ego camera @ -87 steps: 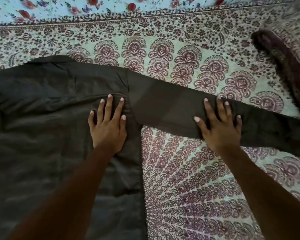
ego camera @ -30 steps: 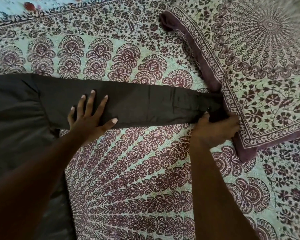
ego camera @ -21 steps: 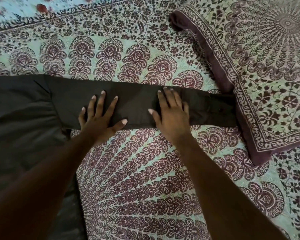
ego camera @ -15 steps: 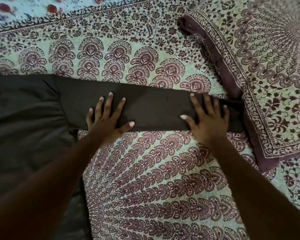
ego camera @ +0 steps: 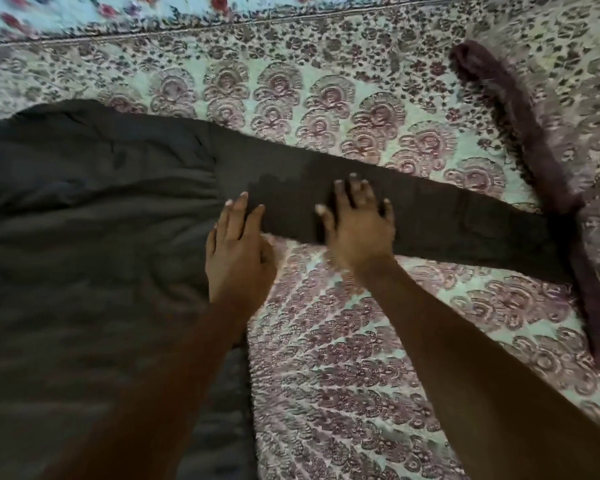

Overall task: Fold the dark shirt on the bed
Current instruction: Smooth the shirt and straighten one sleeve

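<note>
- The dark shirt (ego camera: 94,237) lies flat on the bed (ego camera: 361,393), its body filling the left part of the view, toward the bed's near-left side.
- One sleeve (ego camera: 430,216) runs out to the right from the shoulder seam; its long axis goes left to right, dipping slightly toward the near edge, and its cuff end reaches the dark border of a patterned cloth (ego camera: 541,174) at the right.
- The left hand (ego camera: 238,258) rests near the armpit, fingers fairly close together and extended, holding nothing.
- The right hand (ego camera: 357,223) lies palm down across the sleeve's upper part, fingers spread, pressing and not pinching; motion blur hides finer detail.
- Judged from this, the cuff lies well to the right of both hands, and the right hand is nearer for bringing the sleeve in over the body.
</note>
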The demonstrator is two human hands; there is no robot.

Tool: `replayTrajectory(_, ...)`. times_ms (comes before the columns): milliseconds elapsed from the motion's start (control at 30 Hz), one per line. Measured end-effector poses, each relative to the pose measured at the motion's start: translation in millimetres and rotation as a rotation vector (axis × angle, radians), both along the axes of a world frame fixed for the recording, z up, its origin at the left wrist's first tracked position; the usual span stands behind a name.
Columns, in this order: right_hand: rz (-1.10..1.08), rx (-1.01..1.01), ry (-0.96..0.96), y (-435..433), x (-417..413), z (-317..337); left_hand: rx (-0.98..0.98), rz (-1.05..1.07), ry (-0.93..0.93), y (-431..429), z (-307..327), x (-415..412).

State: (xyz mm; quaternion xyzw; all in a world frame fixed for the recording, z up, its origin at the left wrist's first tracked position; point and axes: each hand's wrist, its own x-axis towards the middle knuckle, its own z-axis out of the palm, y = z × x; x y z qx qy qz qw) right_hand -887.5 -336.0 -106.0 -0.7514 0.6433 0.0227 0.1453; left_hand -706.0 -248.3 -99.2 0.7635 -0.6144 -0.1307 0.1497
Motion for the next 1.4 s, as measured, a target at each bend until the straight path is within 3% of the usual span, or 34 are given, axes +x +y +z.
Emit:
replayTrajectory(67,-0.125,-0.006,-0.022,-8,37,7,-0.005,0.129,-0.025,39,-9,27)
replayTrajectory(100,-0.056,-0.042,-0.033,-10,59,9,0.017,0.170,-0.049,59,-15,40)
replayTrajectory(233,0.540,-0.120,0.021,-18,144,9,0.098,0.121,-0.162,130,-33,71)
replayTrajectory(333,0.697,-0.086,0.108,-7,182,-5,0.133,0.033,-0.184,175,-36,77)
replayTrajectory(500,0.804,-0.175,0.127,71,144,-15,0.103,-0.105,-0.111,226,-32,74)
replayTrajectory(600,0.835,-0.140,0.203,127,103,-3,0.015,-0.016,-0.086,219,-27,109)
replayTrajectory(700,0.797,-0.143,0.205,139,104,7,0.054,0.129,-0.153,198,-27,158)
replayTrajectory(833,0.578,-0.182,0.043,94,174,-1,0.148,0.009,-0.219,204,-37,174)
replayTrajectory(967,0.444,-0.072,0.051,86,223,-25,0.170,-0.039,-0.204,242,-36,155)
replayTrajectory(1233,0.461,-0.032,0.056,287,134,-12,0.196,-0.145,-0.246,335,-29,146)
replayTrajectory(1400,0.305,-0.039,0.028,297,154,-3,0.164,-0.143,-0.247,356,-30,143)
